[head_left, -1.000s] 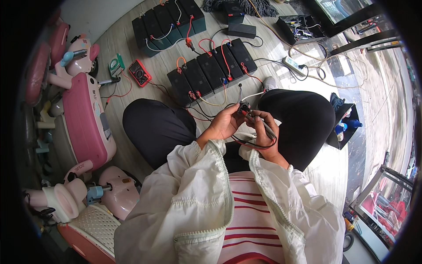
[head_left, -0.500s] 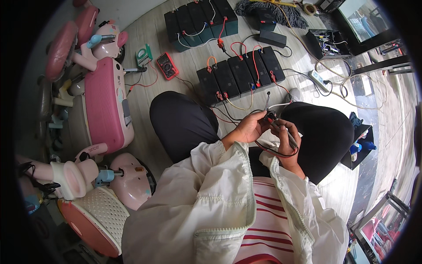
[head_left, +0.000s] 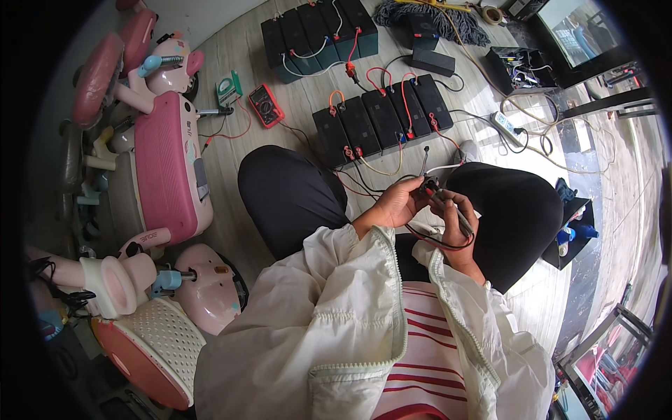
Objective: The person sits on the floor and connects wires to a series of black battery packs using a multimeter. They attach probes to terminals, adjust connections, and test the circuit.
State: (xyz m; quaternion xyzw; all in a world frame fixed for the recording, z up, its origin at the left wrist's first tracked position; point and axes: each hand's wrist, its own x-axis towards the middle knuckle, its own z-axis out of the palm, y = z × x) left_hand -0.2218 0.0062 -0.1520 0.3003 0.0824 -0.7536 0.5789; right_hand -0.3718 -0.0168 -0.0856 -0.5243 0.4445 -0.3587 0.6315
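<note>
Below already-wired black boxy batteries (head_left: 383, 120), our left hand (head_left: 400, 201) is gripping a black plastic connector (head_left: 430, 183), our right hand (head_left: 467, 210) a slim grey rod (head_left: 465, 225); connector work is seemingly pending.

- Bright daylight comes from the right, washing the floor (head_left: 553, 157) there near to white around the power strip (head_left: 507, 129).
- The left side is dimmer, with deep shade in the lower corner beside the perforated basket (head_left: 164, 339).
- Soft highlights sit on the glossy pink plastic body (head_left: 168, 161).
- Black trousers (head_left: 283, 196) and dark batteries (head_left: 381, 119) lose detail.
- Focus looks fairly sharp, though small dark parts between the hands (head_left: 400, 201) blend together.
- Fisheye bending curves edges near the black rim.
</note>
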